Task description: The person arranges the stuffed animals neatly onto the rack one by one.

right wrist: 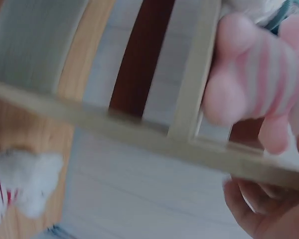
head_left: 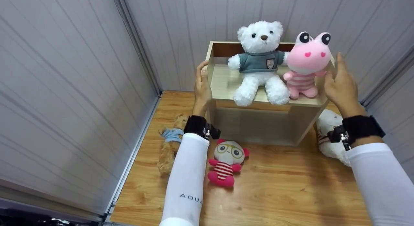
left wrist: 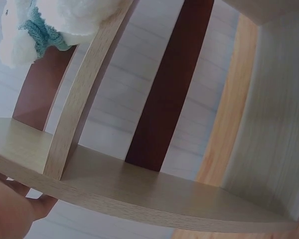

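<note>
A small pale wooden shelf point(head_left: 210, 54) stands near the back wall, with dark red-brown slats point(left wrist: 172, 84) across its rear. My left hand point(head_left: 202, 86) holds its left side panel, fingers against the outer face at the upper part. On the right panel, my right hand point(head_left: 343, 88) grips with the thumb inside and the fingers outside, the index finger pointing up. On the top board sit a white teddy bear point(head_left: 258, 62) in a grey-green sweater and a pink frog-like plush point(head_left: 309, 57) with a striped body. The right thumb is close beside the pink plush.
A panda-like plush point(head_left: 226, 161) with pink limbs lies on the wood floor point(head_left: 275, 187) before the shelf. Left of it lies a brown teddy bear point(head_left: 168, 154) in blue, partly behind my left arm. A white plush point(head_left: 330, 135) lies right of the shelf. Panel walls point(head_left: 181, 31) enclose the area.
</note>
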`<move>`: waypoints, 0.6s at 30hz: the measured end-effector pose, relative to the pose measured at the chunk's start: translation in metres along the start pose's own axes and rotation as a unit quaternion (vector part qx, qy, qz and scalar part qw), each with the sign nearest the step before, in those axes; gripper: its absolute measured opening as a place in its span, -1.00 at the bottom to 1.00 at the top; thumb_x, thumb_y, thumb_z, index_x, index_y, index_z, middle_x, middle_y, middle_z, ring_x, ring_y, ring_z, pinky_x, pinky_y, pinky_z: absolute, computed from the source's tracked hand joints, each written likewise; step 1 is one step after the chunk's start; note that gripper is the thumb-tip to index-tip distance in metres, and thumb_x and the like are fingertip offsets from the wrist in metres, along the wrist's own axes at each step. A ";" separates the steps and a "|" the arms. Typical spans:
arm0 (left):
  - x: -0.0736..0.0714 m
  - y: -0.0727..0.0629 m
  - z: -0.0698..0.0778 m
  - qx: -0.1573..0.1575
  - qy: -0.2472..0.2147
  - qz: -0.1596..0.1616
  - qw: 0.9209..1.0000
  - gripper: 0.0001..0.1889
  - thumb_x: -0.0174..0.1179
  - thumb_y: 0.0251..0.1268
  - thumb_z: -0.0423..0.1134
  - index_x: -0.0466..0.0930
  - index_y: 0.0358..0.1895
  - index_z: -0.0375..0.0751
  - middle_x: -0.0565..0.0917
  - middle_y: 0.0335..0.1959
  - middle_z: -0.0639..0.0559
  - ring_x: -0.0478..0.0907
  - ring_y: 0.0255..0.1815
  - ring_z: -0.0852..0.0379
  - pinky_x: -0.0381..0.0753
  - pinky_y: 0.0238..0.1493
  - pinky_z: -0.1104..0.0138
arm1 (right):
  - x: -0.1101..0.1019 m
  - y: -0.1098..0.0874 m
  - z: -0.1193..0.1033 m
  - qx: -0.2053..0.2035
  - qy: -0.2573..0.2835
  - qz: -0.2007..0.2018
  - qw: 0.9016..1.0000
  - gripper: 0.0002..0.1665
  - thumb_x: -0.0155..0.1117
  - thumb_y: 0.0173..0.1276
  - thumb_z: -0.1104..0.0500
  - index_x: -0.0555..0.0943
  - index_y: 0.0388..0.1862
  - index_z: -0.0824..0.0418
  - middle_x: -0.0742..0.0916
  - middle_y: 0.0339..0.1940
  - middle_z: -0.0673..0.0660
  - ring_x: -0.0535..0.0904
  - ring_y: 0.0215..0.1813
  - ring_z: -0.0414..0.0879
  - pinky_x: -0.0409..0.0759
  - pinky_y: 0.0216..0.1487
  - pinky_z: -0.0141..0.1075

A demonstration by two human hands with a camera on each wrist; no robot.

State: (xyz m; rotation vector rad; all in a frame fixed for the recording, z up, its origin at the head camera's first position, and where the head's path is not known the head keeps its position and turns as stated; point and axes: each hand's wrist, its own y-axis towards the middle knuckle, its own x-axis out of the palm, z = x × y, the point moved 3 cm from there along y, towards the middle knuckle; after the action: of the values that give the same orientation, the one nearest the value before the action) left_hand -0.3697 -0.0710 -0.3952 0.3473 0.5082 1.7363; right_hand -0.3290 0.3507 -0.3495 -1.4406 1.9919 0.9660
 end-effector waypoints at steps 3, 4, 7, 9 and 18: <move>0.000 -0.001 -0.002 -0.002 0.001 0.001 1.000 -0.58 -0.29 0.86 -0.19 0.37 0.54 -0.12 0.39 0.67 -0.12 0.29 0.70 -0.03 0.26 0.65 0.10 | -0.001 0.000 0.003 -0.028 -0.042 -0.012 0.999 -0.21 -0.41 0.77 -0.09 -0.21 0.86 0.00 0.50 0.33 0.72 0.48 0.03 0.57 0.42 0.15 0.48; 0.001 -0.001 -0.002 -0.003 0.003 0.000 1.000 -0.58 -0.29 0.86 -0.18 0.37 0.54 -0.10 0.39 0.67 -0.11 0.29 0.70 -0.02 0.26 0.64 0.09 | -0.002 0.001 0.004 -0.034 -0.053 -0.012 0.998 -0.22 -0.44 0.77 -0.09 -0.16 0.86 0.02 0.49 0.39 0.72 0.50 0.05 0.57 0.44 0.10 0.48; 0.001 -0.002 -0.002 -0.010 0.005 -0.001 1.000 -0.57 -0.30 0.86 -0.16 0.35 0.55 -0.08 0.38 0.68 -0.09 0.29 0.70 -0.02 0.26 0.64 0.06 | -0.004 0.002 0.004 -0.031 -0.083 -0.028 0.996 -0.22 -0.46 0.77 -0.08 -0.10 0.86 0.07 0.52 0.35 0.72 0.52 -0.03 0.55 0.48 -0.04 0.42; 0.002 -0.003 -0.002 -0.014 0.007 -0.004 1.000 -0.56 -0.30 0.86 -0.15 0.34 0.57 -0.07 0.36 0.69 -0.08 0.28 0.70 -0.03 0.27 0.64 0.03 | -0.007 0.004 0.003 -0.021 -0.097 -0.054 0.994 -0.22 -0.43 0.77 -0.06 -0.10 0.85 0.11 0.46 0.43 0.73 0.54 -0.03 0.55 0.51 -0.06 0.37; 0.004 0.000 -0.002 -0.005 -0.013 0.004 1.000 -0.54 -0.32 0.86 -0.18 0.31 0.59 -0.17 0.31 0.71 -0.15 0.20 0.75 -0.07 0.20 0.70 0.12 | -0.022 0.016 -0.007 0.000 -0.081 -0.195 0.977 -0.13 -0.20 0.73 0.16 -0.35 0.78 0.25 0.57 0.06 0.72 0.69 -0.36 0.15 0.69 -0.39 -0.12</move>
State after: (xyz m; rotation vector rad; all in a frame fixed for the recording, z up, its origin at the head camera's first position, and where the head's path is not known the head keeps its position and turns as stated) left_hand -0.3716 -0.0675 -0.3965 0.3650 0.4804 1.7398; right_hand -0.3371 0.3610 -0.3248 -1.6175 1.5150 0.8747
